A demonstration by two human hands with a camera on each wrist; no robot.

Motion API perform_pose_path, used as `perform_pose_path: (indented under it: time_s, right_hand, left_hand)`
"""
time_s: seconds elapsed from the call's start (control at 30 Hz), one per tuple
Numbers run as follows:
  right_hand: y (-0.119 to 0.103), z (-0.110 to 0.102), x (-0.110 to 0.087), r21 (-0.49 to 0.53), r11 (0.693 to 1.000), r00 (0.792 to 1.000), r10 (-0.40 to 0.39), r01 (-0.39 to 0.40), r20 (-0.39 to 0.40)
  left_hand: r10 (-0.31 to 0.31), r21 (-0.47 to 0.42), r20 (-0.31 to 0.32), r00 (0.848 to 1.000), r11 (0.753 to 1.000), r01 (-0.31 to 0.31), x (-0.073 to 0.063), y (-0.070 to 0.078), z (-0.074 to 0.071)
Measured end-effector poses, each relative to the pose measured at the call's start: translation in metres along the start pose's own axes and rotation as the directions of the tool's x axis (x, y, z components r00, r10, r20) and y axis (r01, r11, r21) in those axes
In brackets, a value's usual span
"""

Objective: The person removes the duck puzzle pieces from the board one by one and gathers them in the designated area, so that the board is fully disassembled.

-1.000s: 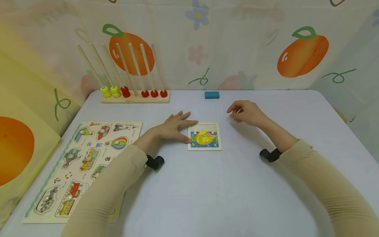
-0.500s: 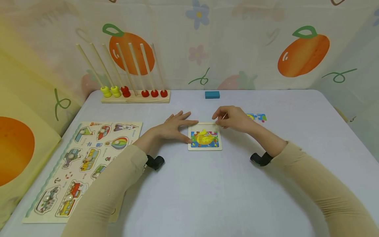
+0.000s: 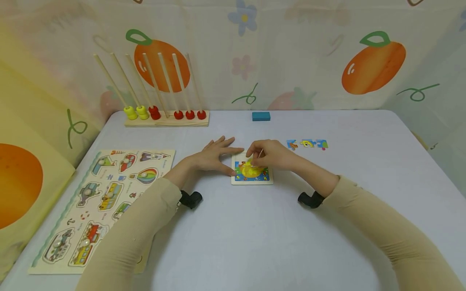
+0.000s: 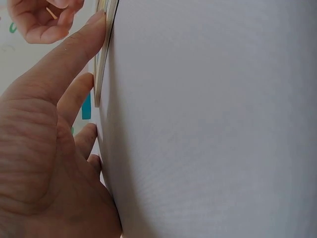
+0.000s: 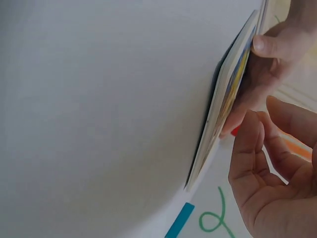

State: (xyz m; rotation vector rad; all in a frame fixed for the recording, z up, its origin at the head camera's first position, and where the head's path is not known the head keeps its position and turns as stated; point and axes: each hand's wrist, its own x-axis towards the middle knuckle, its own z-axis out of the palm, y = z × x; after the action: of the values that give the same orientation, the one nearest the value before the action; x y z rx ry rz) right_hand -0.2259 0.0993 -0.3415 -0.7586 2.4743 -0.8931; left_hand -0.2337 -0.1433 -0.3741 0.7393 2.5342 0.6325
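As R hand [image 3: 272, 154] moved L over far R part of puzzle [image 3: 251, 174], 3 loose pcs [image 3: 307, 143] came into view.
Its fingers were curled, hiding that corner; can't tell if they pinched a pc. L hand [image 3: 212, 157] stayed put, fingers spread, thumb + index at L edge. Blue block [image 3: 261, 117] far; bead rack [image 3: 165, 122] far L; L sleeve [image 3: 127, 234] partly hid vehicle board [image 3: 92, 208], near L.

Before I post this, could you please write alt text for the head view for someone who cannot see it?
A person's left grip touches the edge of a small framed puzzle on a white table, and the right grip is over it. Three loose pieces lie beyond, to the right; a blue block, bead counter and vehicle board also show.
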Motion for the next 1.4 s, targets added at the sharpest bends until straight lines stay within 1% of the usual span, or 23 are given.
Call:
perform_pose_path:
  time_s: [0.2,0.43,0.63,0.9,1.4]
  right_hand:
    - [-0.003,0.007,0.003,-0.025,1.0,1.0,-0.015,0.015,0.019]
    - [-0.003,0.013,0.002,-0.042,0.999,0.998,-0.028,0.031,0.055]
    - [-0.003,0.015,0.003,-0.063,0.998,0.998,-0.029,0.032,0.055]
    - [-0.003,0.017,0.003,-0.087,0.996,0.998,-0.022,0.027,0.052]
    - [-0.003,0.017,0.003,-0.098,0.993,0.996,-0.055,0.062,0.067]
  left_hand:
    - [0.008,-0.004,-0.002,1.0,1.0,-0.008,-0.001,0.0,0.0]
    - [0.006,-0.005,-0.002,1.0,1.0,-0.006,-0.001,0.0,0.0]
    - [0.002,-0.005,0.003,1.0,1.0,-0.002,-0.002,0.001,-0.001]
    - [0.011,-0.012,0.0,1.0,1.0,-0.011,-0.003,0.002,-0.001]
    - [0.01,-0.006,0.001,1.0,1.0,-0.01,-0.003,0.004,-0.002]
